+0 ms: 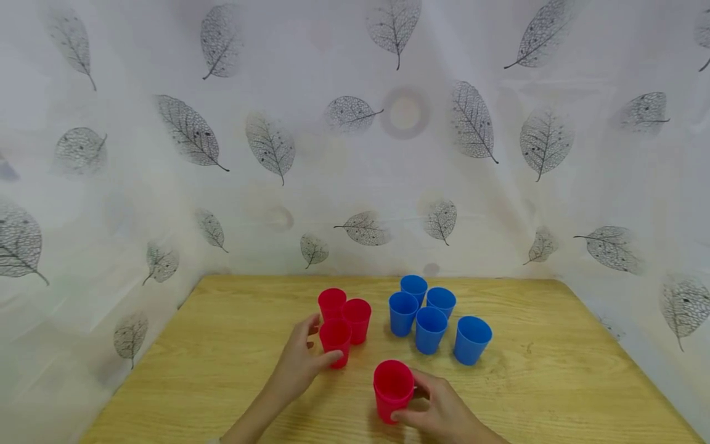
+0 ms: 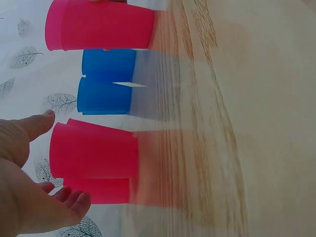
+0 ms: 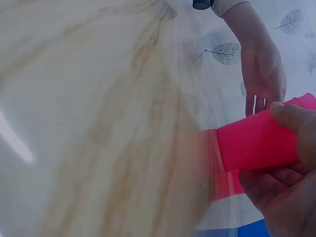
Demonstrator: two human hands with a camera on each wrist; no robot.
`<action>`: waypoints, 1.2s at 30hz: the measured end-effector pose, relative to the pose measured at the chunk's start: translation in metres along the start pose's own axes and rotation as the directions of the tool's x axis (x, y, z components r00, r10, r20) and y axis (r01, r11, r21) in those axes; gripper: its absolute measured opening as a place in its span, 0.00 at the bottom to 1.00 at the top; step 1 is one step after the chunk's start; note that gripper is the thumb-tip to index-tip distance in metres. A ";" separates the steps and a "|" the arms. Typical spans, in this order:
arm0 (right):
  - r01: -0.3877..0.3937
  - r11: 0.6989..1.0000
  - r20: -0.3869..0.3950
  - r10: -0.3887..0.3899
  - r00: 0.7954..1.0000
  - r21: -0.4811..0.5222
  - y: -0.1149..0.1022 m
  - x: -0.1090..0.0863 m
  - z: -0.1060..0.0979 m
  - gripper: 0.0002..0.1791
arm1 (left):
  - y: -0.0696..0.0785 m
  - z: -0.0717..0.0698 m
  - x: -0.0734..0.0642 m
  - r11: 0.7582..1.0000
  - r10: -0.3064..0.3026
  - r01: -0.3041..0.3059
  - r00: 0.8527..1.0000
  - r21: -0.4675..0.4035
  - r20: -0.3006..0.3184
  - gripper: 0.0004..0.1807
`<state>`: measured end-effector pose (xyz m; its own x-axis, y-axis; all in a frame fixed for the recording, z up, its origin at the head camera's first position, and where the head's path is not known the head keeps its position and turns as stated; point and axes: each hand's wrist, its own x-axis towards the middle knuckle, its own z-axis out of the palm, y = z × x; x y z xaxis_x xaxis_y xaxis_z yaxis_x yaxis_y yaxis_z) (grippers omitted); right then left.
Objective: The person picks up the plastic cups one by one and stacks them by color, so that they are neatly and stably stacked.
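Note:
Near the front of the table, my right hand (image 1: 444,408) holds a stack of nested red cups (image 1: 392,394), which shows a second rim just under the top one. Thumb and fingers lie on opposite sides of the stack (image 3: 261,140) in the right wrist view. Farther left, my left hand (image 1: 296,365) is beside the nearest of three upright red cups (image 1: 335,339), thumb and fingers spread around it. In the left wrist view that hand (image 2: 29,185) has its thumb raised apart from the red cup (image 2: 94,153). Two more red cups (image 1: 357,317) stand just behind.
Several upright blue cups (image 1: 430,330) are grouped behind and to the right of the held stack, one blue cup (image 1: 471,342) slightly apart on the right. The wooden table (image 1: 238,345) ends at a leaf-patterned curtain (image 1: 344,166) at the back and sides.

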<state>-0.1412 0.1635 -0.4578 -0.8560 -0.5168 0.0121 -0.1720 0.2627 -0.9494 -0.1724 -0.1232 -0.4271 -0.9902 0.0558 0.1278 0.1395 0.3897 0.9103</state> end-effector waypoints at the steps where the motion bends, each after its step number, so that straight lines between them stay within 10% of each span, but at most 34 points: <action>1: -0.001 1.000 0.001 0.001 1.000 -0.002 0.000 0.000 0.000 0.32 | -0.001 0.001 0.002 1.000 -0.013 0.013 1.000 -0.005 0.009 0.47; 22: 0.014 1.000 0.001 -0.014 1.000 -0.025 0.000 -0.002 -0.001 0.32 | -0.013 0.015 0.012 1.000 -0.004 0.004 1.000 -0.019 0.006 0.41; 36: 0.005 1.000 0.004 -0.005 1.000 -0.008 -0.001 -0.001 0.000 0.33 | 0.011 0.003 -0.002 0.994 -0.097 0.099 0.994 -0.049 0.057 0.43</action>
<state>-0.1405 0.1640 -0.4569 -0.8533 -0.5212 0.0158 -0.1806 0.2668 -0.9467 -0.1684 -0.1162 -0.4183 -0.9974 0.0700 0.0168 0.0401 0.3477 0.9368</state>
